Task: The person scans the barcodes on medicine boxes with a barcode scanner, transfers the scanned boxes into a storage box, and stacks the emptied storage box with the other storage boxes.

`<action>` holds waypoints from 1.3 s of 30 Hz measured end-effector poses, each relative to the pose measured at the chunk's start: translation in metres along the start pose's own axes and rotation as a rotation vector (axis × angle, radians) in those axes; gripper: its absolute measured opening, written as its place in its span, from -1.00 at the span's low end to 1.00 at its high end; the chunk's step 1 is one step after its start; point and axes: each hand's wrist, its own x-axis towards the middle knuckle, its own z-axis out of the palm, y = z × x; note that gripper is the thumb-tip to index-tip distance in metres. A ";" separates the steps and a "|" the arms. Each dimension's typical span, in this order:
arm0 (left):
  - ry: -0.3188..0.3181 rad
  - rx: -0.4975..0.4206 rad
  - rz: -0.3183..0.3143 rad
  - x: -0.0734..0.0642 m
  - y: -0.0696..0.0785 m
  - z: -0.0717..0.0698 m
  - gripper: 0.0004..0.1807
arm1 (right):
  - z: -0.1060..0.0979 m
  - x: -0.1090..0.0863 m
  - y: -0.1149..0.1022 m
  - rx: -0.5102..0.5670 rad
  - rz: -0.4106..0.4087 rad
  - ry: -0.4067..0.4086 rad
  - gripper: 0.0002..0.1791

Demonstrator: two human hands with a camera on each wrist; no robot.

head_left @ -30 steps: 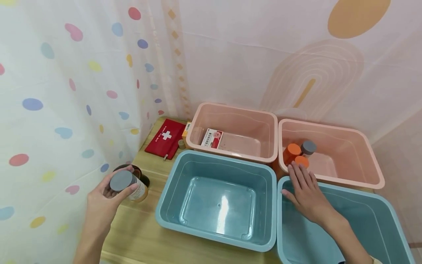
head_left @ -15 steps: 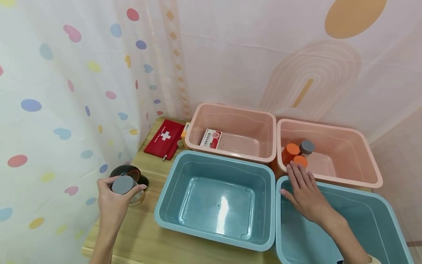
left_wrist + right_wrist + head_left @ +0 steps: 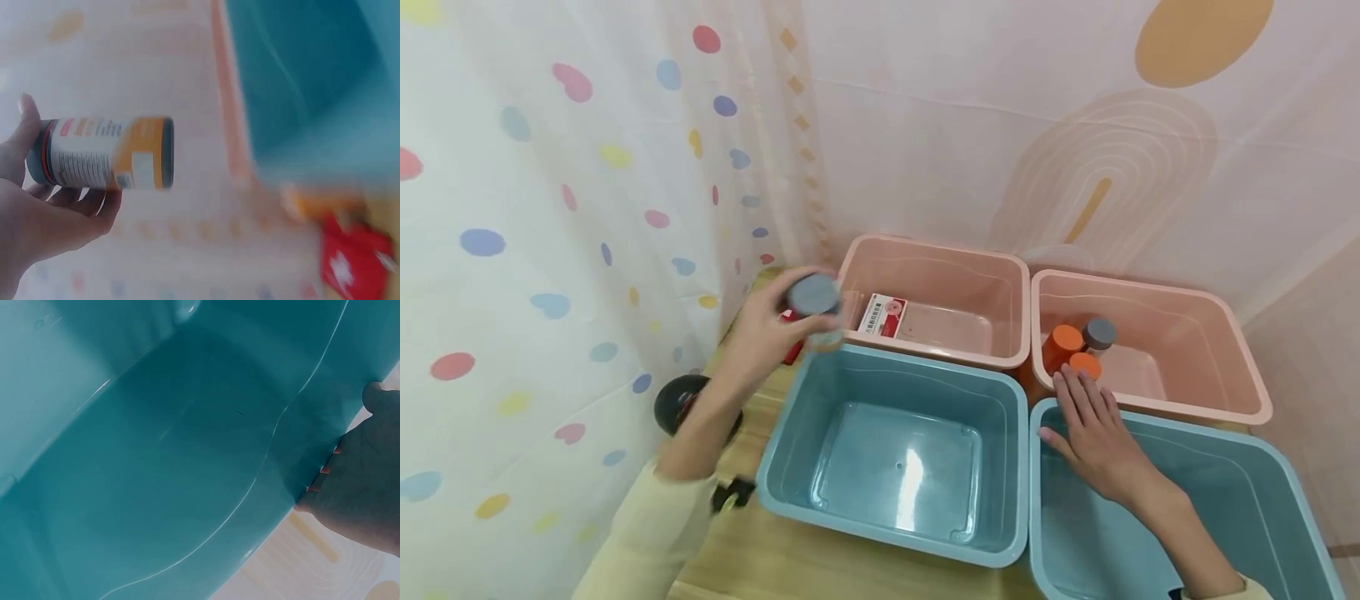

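My left hand [image 3: 760, 329] holds a medicine bottle [image 3: 815, 302] with a grey lid, raised by the left end of the far-left pink bin [image 3: 936, 362]. In the left wrist view, thumb and fingers grip this bottle [image 3: 112, 153] around its lid end; its label is white and orange. My right hand [image 3: 1101, 442] lies with straight fingers over the rim of the near-right blue bin [image 3: 1225, 446], its fingertips at the near edge of the far-right pink bin [image 3: 1240, 358]. Inside that pink bin stand orange-lidded bottles [image 3: 1065, 340] and a grey-lidded bottle [image 3: 1099, 333].
A white and red medicine box [image 3: 882, 315] lies in the far-left pink bin. The near-left blue bin [image 3: 891, 542] stands in front of it. A glossy black rounded thing [image 3: 677, 400] is partly behind my left forearm. My left hand mostly hides a red first aid pouch [image 3: 792, 354].
My left hand has lifted the medicine bottle off the left side of the table and carried it right and farther back toward the far-left pink bin. My right hand has stayed in place.
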 end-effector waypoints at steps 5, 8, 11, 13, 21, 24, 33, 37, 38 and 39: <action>-0.206 -0.121 0.100 0.068 0.039 0.080 -0.33 | -0.001 0.000 0.004 -0.012 -0.002 0.005 0.00; -0.327 -0.221 0.143 0.095 0.052 0.133 -0.37 | 0.000 -0.001 0.005 -0.011 -0.003 0.004 0.00; -0.450 -0.315 0.135 0.110 0.059 0.179 -0.41 | 0.000 -0.004 0.005 -0.005 0.001 0.000 0.00; -0.508 -0.323 0.124 0.115 0.062 0.202 -0.38 | 0.000 -0.006 0.004 0.001 0.003 0.000 0.01; -0.722 -0.200 0.076 0.122 0.074 0.258 -0.07 | 0.000 -0.007 0.001 -0.006 0.002 0.001 0.01; -0.776 -0.124 0.126 0.123 0.079 0.276 -0.12 | 0.000 -0.008 0.001 -0.006 0.002 -0.001 0.00; -0.794 0.012 0.141 0.116 0.091 0.333 -0.31 | -0.002 -0.010 0.000 0.000 0.008 -0.003 -0.02; -0.740 0.111 0.135 0.106 0.093 0.357 -0.31 | 0.000 -0.012 -0.002 -0.015 0.000 -0.006 -0.02; -0.737 0.129 0.145 0.104 0.093 0.362 -0.30 | 0.000 -0.013 -0.003 -0.020 0.000 -0.007 -0.02; -0.740 0.142 0.158 0.102 0.093 0.366 -0.30 | 0.001 -0.013 -0.004 -0.028 0.001 -0.007 -0.02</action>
